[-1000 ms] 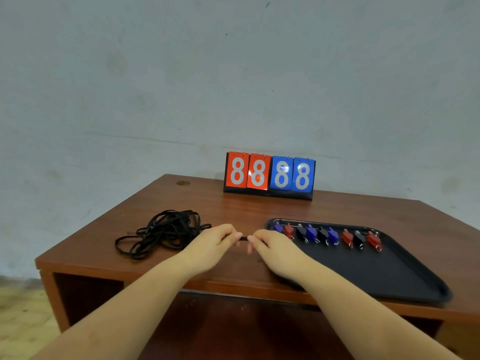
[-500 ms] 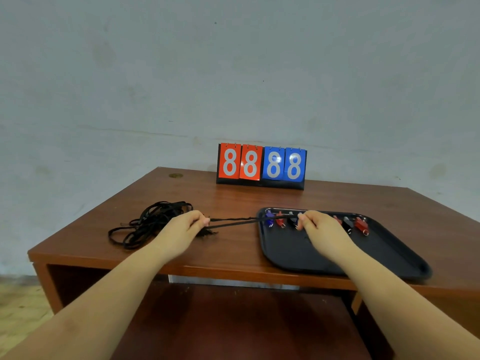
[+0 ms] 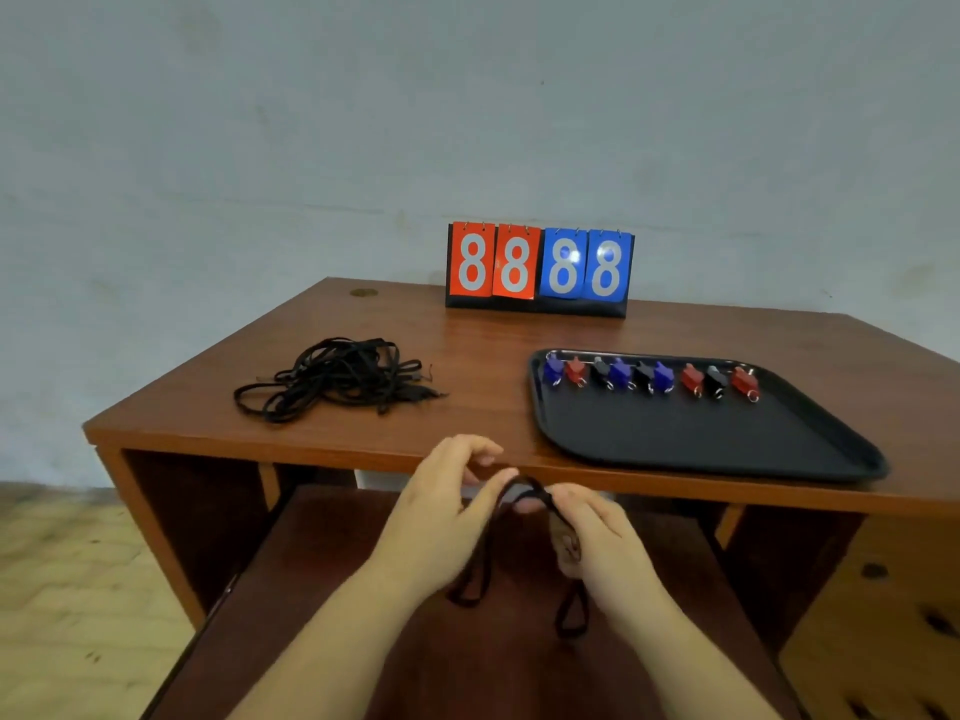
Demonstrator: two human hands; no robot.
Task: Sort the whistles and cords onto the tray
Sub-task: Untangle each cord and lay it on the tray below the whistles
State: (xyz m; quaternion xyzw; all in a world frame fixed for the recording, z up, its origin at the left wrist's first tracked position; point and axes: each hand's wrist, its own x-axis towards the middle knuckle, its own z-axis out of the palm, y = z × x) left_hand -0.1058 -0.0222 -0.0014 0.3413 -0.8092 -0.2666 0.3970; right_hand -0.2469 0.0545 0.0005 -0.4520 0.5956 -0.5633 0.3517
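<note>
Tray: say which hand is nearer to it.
Right. The right hand is just below the tray's near-left corner, in front of the table edge. The left hand is farther left. Both hold one cord.

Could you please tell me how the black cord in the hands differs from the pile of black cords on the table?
The single black cord is pinched by the left hand and right hand in front of the brown wooden table, off its top; the tangled pile of black cords rests on it, untouched. The held cord hangs in two loops; the pile lies in a loose heap. Both are thin, black, and off the black plastic tray.
</note>
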